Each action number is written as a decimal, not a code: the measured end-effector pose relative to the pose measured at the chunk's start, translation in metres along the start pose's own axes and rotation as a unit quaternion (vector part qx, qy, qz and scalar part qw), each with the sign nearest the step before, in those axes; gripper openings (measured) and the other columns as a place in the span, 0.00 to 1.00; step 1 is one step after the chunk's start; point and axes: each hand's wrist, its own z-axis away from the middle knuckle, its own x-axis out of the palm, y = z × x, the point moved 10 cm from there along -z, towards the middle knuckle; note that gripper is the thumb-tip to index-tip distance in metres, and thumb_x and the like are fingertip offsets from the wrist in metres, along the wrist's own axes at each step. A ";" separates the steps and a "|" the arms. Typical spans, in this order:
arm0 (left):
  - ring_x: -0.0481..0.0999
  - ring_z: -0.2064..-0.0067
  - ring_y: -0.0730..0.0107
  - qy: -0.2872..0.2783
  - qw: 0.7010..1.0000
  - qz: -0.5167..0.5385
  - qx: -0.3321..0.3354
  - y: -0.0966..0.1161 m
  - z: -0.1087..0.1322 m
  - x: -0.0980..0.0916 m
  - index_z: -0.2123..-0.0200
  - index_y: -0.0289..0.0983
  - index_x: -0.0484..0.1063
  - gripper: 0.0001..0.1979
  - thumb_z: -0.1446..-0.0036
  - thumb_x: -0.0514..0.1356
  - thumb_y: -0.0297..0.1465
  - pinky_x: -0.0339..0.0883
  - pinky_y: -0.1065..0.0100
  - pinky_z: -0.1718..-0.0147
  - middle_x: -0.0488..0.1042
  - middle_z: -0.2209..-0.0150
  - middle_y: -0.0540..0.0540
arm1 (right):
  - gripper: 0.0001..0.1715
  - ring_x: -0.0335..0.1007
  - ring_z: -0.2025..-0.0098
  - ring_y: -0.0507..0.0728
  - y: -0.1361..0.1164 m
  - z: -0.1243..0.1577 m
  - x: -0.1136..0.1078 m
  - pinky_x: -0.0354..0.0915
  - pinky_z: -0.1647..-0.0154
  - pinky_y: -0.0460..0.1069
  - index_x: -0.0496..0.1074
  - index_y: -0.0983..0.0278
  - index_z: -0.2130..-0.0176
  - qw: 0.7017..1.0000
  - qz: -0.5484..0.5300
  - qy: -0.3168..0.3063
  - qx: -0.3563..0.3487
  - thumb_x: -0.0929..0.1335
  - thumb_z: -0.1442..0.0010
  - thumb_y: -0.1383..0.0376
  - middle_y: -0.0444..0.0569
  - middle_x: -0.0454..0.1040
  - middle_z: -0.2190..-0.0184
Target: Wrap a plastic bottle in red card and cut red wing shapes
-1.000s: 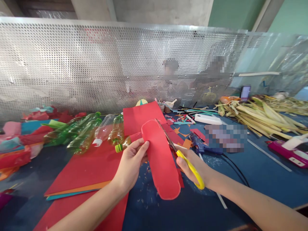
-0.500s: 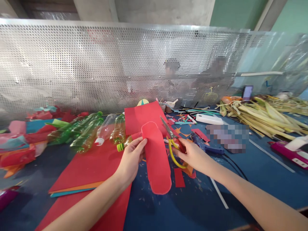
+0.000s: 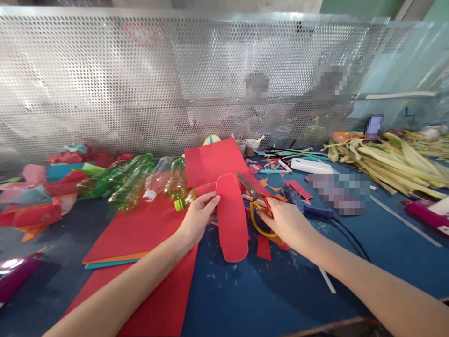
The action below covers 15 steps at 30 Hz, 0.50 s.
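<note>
My left hand (image 3: 198,216) pinches the left edge of a long red paper cutout (image 3: 232,220) with rounded ends and a pale line along its rim. The cutout is held up above the blue table (image 3: 224,299). In my right hand (image 3: 286,217) is a pair of scissors (image 3: 258,227) with yellow and red handles. Their blades point up and away, just right of the cutout's upper end, and look closed or nearly so. Behind the cutout lies a larger red sheet (image 3: 213,161).
Clear and green plastic bottles (image 3: 131,187) lie left of centre, beside stacked red sheets (image 3: 140,234). On the right are a blue glue gun (image 3: 315,211), a white case (image 3: 311,165) and dried husks (image 3: 396,161). A perforated metal screen (image 3: 140,84) stands behind, with people beyond it.
The view has tilted down and shifted slightly, so the table contents sit higher and further right. The cutout leans less. Both hands keep their hold.
</note>
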 end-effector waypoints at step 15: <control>0.79 0.71 0.69 -0.008 1.000 -0.013 -0.017 -0.024 0.002 0.003 0.59 0.36 0.78 0.20 0.55 0.69 0.41 0.71 0.72 0.72 0.81 0.69 0.47 | 0.27 0.70 0.59 0.55 -0.055 0.040 -0.018 0.69 0.57 0.49 0.70 0.60 0.49 0.936 -0.156 0.089 -0.303 0.70 0.47 0.77 0.50 0.68 0.58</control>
